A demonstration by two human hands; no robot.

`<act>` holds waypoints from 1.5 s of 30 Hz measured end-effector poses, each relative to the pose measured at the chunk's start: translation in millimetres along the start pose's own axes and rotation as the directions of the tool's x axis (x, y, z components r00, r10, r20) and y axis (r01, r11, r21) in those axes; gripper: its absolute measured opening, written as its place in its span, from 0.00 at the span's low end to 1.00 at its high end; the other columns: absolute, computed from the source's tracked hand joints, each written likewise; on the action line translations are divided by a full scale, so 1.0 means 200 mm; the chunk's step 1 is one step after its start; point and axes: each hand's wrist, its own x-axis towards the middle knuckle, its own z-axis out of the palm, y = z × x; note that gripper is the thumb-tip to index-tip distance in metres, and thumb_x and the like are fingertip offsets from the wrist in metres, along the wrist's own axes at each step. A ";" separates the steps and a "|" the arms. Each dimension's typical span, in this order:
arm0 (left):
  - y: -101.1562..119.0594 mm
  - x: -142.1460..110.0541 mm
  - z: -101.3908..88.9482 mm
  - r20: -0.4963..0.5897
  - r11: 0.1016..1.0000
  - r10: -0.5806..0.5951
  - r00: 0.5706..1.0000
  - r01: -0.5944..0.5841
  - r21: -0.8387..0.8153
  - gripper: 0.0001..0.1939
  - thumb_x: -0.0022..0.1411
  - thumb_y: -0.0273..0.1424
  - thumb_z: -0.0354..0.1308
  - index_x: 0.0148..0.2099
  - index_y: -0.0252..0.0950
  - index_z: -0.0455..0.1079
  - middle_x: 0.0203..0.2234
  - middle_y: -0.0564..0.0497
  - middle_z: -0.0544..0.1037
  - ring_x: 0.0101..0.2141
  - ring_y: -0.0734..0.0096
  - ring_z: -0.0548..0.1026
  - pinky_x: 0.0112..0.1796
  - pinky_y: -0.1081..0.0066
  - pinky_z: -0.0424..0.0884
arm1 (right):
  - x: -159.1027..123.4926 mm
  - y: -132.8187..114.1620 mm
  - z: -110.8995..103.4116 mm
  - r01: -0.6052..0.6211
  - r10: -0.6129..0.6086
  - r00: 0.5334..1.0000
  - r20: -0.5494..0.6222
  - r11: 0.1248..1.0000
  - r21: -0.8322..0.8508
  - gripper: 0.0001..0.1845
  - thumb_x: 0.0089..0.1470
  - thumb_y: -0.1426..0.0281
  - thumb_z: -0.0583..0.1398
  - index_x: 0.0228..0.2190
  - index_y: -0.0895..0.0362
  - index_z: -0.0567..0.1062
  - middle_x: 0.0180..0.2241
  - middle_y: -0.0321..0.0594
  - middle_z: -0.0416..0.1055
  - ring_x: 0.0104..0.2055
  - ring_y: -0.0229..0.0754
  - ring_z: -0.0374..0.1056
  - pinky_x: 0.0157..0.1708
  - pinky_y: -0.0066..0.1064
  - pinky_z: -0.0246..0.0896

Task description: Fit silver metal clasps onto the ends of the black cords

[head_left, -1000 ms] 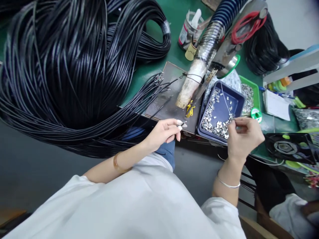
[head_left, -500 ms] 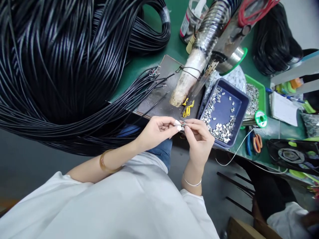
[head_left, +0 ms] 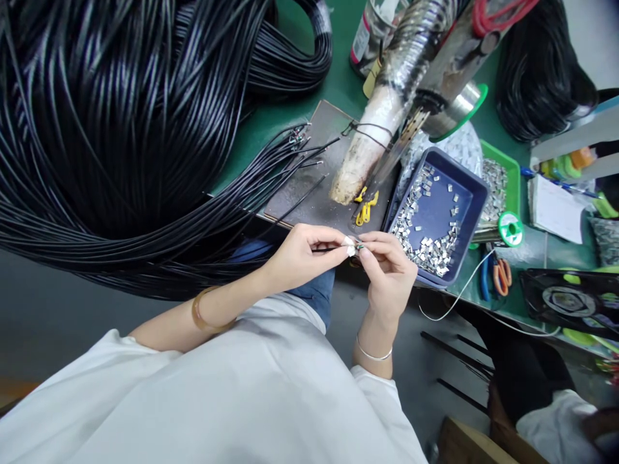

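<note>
My left hand (head_left: 307, 254) pinches a thin black cable (head_left: 323, 249) near its end, in front of the bench edge. White coverings sit on its thumb and a fingertip. Facing it, my right hand (head_left: 389, 267) closes thumb and fingers at the tip of that cable, where a small green and metallic bit (head_left: 360, 245) shows. The fingers hide most of this bit, so I cannot tell its exact kind. Just right of my right hand stands a dark blue tray (head_left: 425, 212) with many small silver metal connector shells (head_left: 434, 256) in it.
Large bundles of black cable (head_left: 120, 109) fill the left. A wrapped flexible duct (head_left: 360, 154) reaches over a brown board (head_left: 324, 187), beside a yellow-handled tool (head_left: 366, 209). Solder spool (head_left: 459, 109), green tray (head_left: 507, 171) and orange-handled pliers (head_left: 501, 277) lie right. A person sits lower right (head_left: 556, 419).
My hands stay together in nearly the same place. The fingers shift slightly, and more of the black cable and the green bit now shows. The view has moved a little.
</note>
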 end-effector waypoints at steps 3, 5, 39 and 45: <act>0.00 0.00 -0.01 0.009 0.981 0.093 0.996 -0.093 0.172 0.08 0.61 0.28 0.60 0.35 0.29 0.77 0.25 0.50 0.77 0.25 0.79 0.70 0.26 0.79 0.65 | 0.00 -0.02 -0.02 0.029 -0.028 0.999 0.017 0.999 -0.035 0.05 0.53 0.74 0.64 0.33 0.52 0.79 0.37 0.37 0.76 0.39 0.34 0.74 0.36 0.27 0.75; -0.01 0.00 -0.03 0.051 0.897 0.215 0.975 -0.218 0.385 0.08 0.62 0.27 0.58 0.35 0.30 0.78 0.23 0.51 0.75 0.24 0.79 0.68 0.27 0.77 0.63 | 0.00 -0.03 -0.02 0.066 -0.061 0.997 0.037 0.991 -0.118 0.07 0.53 0.75 0.64 0.34 0.53 0.79 0.37 0.37 0.76 0.40 0.35 0.75 0.36 0.28 0.75; 0.03 0.00 -0.03 -0.013 0.968 -0.181 0.983 0.176 -0.178 0.09 0.56 0.31 0.64 0.36 0.30 0.75 0.16 0.56 0.69 0.19 0.83 0.64 0.22 0.80 0.61 | -0.04 -0.05 0.07 0.324 -0.402 0.904 -0.147 0.867 -0.379 0.11 0.56 0.77 0.61 0.39 0.51 0.76 0.41 0.37 0.76 0.42 0.41 0.77 0.41 0.40 0.77; 0.04 0.04 -0.03 -0.062 0.957 -0.176 0.982 0.156 -0.243 0.11 0.48 0.33 0.70 0.30 0.31 0.75 0.24 0.51 0.78 0.26 0.78 0.72 0.30 0.77 0.70 | -0.03 -0.07 0.08 0.385 -0.473 0.872 -0.129 0.824 -0.415 0.11 0.53 0.79 0.63 0.37 0.52 0.75 0.38 0.36 0.78 0.39 0.39 0.77 0.37 0.35 0.76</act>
